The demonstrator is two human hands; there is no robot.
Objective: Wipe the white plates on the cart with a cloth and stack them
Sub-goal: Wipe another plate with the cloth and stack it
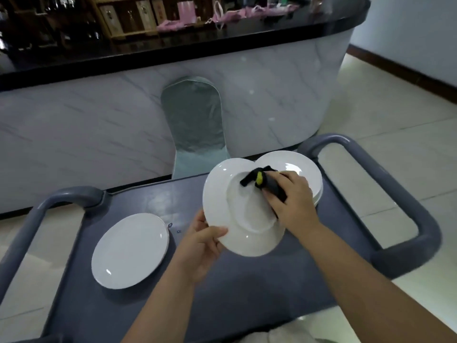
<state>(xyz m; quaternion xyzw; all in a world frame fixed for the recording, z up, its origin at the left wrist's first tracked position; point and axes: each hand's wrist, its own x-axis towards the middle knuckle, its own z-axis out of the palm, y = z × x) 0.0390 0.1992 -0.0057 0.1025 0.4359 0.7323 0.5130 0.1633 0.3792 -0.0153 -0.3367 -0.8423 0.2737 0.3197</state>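
Observation:
My left hand [201, 246] grips the lower left rim of a white plate [222, 194], which is tilted up above the grey cart [222, 293]. My right hand [291, 201] holds a dark cloth with a yellow spot [259, 180] and presses it into the plate's well. Behind the held plate, a stack of white plates [304, 169] rests at the cart's far right, partly hidden. A single white plate [129, 251] lies flat on the left of the cart.
The cart has thick grey handles at the left [37, 214] and right [408, 194]. A covered chair back [195, 125] stands just beyond it, against a marble-fronted counter [99, 120] with a black top. Pale tiled floor lies to the right.

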